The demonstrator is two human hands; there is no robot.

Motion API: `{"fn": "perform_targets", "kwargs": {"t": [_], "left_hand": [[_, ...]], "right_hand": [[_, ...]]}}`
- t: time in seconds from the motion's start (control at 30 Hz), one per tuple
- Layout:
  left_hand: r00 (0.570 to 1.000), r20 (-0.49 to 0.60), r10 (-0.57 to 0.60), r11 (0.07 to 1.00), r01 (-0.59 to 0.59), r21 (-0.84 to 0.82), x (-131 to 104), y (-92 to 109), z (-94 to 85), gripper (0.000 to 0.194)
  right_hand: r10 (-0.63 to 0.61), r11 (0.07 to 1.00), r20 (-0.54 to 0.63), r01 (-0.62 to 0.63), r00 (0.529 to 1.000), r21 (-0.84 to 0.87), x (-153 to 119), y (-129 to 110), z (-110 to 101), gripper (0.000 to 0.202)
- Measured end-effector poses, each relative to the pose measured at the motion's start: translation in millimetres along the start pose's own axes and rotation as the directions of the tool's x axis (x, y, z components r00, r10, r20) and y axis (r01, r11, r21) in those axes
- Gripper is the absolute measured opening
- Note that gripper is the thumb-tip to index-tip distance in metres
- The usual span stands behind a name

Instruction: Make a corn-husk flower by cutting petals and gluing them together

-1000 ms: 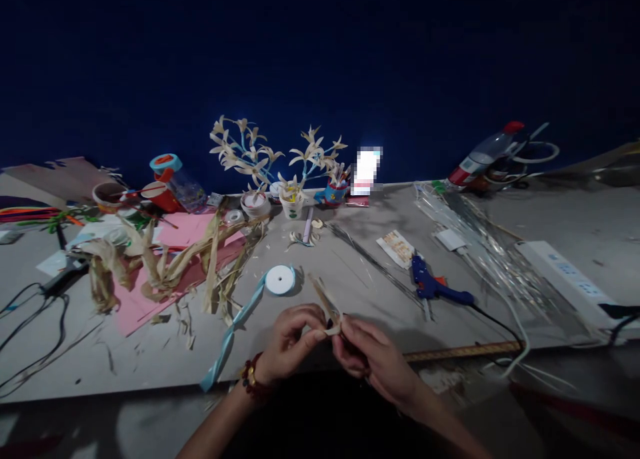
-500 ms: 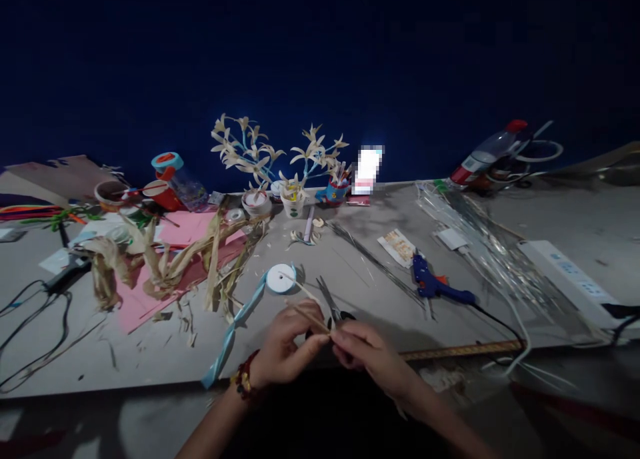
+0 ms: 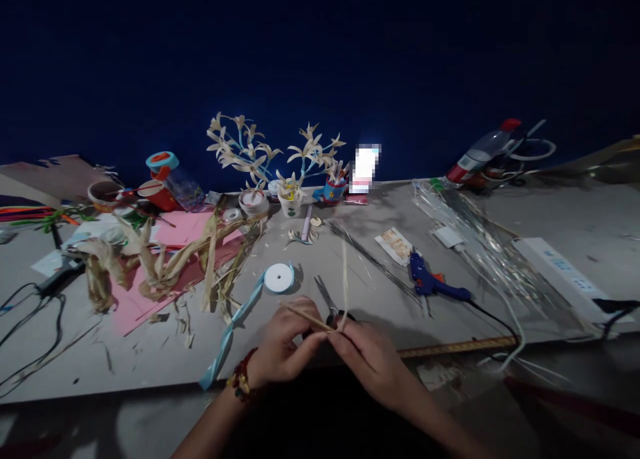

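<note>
My left hand (image 3: 293, 336), with a beaded bracelet on its wrist, pinches a thin tan stick (image 3: 309, 318) that slants across its fingers. My right hand (image 3: 367, 356) is closed at the stick's right end, where a narrow pale strip (image 3: 345, 276), perhaps of corn husk, crosses the stick and stands up in a curve. The thumbs almost meet; the fingertips are partly hidden. Just beyond the hands lie scissors (image 3: 327, 296), their handles partly covered by my right hand. A spool of light blue ribbon (image 3: 279, 278) is farther left, its tail running to the table edge.
Dried husks (image 3: 167, 269) cover pink paper (image 3: 125, 306) at left. Husk flowers (image 3: 245, 149) stand in small pots at the back. To the right are a blue glue gun (image 3: 433, 282), thin wires (image 3: 370, 256), a power strip (image 3: 560, 272) and a tilted bottle (image 3: 480, 152).
The pale strip has swung from pointing back left to standing up above my right hand. My right hand has turned slightly at the stick; the left keeps its pinch.
</note>
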State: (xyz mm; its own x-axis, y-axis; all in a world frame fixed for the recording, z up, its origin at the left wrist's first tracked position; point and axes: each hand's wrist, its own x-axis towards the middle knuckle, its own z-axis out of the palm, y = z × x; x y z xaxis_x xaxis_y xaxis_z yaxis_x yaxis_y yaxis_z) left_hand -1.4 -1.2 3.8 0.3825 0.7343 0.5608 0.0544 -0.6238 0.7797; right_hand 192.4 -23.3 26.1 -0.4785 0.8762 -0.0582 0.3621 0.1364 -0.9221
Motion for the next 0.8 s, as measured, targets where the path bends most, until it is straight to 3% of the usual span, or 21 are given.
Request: {"fn": "perform_targets", "kwargs": {"t": [0.1, 0.2, 0.27, 0.37, 0.43, 0.5, 0.57, 0.63, 0.73, 0.8], "left_hand": [[1.0, 0.004, 0.02, 1.0, -0.019, -0.018, 1.6, 1.0, 0.5, 0.013], [1.0, -0.001, 0.024, 0.993, -0.024, -0.117, 0.1, 0.3, 3.0, 0.014], [1.0, -0.006, 0.012, 0.979, -0.013, -0.201, -1.8, -1.5, 4.3, 0.015], [0.999, -0.021, -0.039, 0.955, 0.031, -0.294, -4.8, -6.3, 5.7, 0.019], [0.997, -0.02, -0.071, 0.938, 0.061, -0.34, -6.5, -10.6, 7.6, 0.023], [0.994, -0.02, -0.109, 0.905, 0.091, -0.415, -8.5, -15.1, 10.7, 0.027], [0.989, -0.036, -0.146, 0.865, 0.11, -0.49, -10.5, -19.0, 13.4, 0.029], [0.983, -0.059, -0.171, 0.864, 0.121, -0.489, -11.8, -21.0, 14.0, 0.028], [0.988, -0.064, -0.142, 0.937, 0.113, -0.331, -10.3, -18.8, 9.8, 0.022], [0.993, -0.053, -0.101, 0.967, 0.085, -0.241, -7.1, -15.3, 5.5, 0.02]], "right_hand": [[-0.002, 0.999, 0.007, 0.002, 1.0, 0.034, 3.2, 3.2, 3.3, 0.054], [0.071, 0.927, 0.148, -0.12, 0.986, 0.355, 5.9, 9.8, 6.7, 0.06], [0.113, 0.753, 0.313, -0.287, 0.943, 0.592, 6.5, 11.9, 7.7, 0.06], [0.08, 0.458, 0.473, -0.454, 0.877, 0.764, 6.1, 13.5, 8.0, 0.057], [0.033, 0.344, 0.515, -0.493, 0.857, 0.799, 5.6, 16.2, 8.0, 0.055], [-0.008, 0.289, 0.533, -0.508, 0.846, 0.811, 5.0, 19.8, 7.8, 0.055], [-0.002, 0.329, 0.499, -0.47, 0.867, 0.819, 4.2, 21.3, 6.8, 0.057], [0.086, 0.528, 0.365, -0.353, 0.927, 0.772, 2.9, 18.1, 4.5, 0.058], [0.136, 0.899, 0.08, -0.157, 0.987, 0.408, 1.3, 7.2, 0.2, 0.055], [0.076, 0.986, 0.018, -0.078, 0.997, 0.15, 2.0, 1.3, -1.3, 0.052]]}}
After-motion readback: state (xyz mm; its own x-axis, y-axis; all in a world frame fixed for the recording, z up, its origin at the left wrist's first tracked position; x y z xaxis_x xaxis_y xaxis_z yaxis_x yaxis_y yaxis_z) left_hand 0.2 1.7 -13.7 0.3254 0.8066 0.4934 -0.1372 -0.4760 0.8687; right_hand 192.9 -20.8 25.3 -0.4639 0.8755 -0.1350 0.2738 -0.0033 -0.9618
